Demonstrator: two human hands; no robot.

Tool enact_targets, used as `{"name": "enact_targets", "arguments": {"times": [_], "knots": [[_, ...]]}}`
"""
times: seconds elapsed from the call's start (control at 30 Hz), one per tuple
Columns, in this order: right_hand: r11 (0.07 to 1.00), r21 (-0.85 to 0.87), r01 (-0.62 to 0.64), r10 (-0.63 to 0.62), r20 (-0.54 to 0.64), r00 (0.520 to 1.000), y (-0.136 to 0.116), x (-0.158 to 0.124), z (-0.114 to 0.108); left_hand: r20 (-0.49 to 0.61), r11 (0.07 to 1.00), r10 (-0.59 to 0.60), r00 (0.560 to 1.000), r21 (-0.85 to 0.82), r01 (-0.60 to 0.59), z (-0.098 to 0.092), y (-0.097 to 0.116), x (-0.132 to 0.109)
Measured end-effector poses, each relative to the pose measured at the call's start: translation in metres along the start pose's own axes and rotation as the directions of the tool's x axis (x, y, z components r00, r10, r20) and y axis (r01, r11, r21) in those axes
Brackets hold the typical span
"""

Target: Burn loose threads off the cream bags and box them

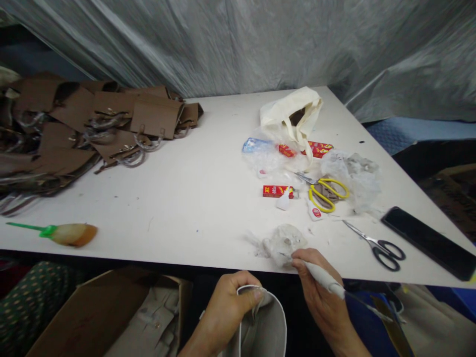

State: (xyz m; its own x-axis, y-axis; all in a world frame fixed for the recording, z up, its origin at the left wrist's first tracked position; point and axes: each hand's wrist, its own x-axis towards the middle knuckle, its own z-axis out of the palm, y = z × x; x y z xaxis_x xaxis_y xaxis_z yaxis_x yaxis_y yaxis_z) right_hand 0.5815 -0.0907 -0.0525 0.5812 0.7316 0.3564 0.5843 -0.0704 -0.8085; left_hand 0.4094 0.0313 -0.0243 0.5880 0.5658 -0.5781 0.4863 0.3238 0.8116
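Okay, an open-mouthed pale grey bag (266,327) was held just below the counter's (201,208) near edge, its rim pinched by the left grip (228,307), thumb over the rim. A pale-handled tool (324,278) was clasped in the right grip (320,300). Key relation: bag mouth was placed left of and a bit below the right grip, gap between; the left grip was nearer, being on the rim. Tool's long axis was slanted, thin tip aimed up-left at the clear plastic clump (284,243) on the counter, not at the mouth. Tip-to-plastic contact couldn't be confirmed.
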Motion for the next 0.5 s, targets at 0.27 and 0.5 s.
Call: {"name": "enact_targets", "arguments": {"times": [0.27,0.5], "knots": [[0.871,-0.359,0.335,-0.272,0.214,0.938,-0.008,0.020,-0.001,0.020,0.999,0.016,1.000,-0.052,-0.015,-0.011,-0.018,0.000],[0.919,-0.265,0.291,-0.258,0.154,0.954,-0.008,0.017,-0.010,0.028,0.996,0.004,1.000,-0.085,-0.002,-0.016,-0.016,-0.001]]}}
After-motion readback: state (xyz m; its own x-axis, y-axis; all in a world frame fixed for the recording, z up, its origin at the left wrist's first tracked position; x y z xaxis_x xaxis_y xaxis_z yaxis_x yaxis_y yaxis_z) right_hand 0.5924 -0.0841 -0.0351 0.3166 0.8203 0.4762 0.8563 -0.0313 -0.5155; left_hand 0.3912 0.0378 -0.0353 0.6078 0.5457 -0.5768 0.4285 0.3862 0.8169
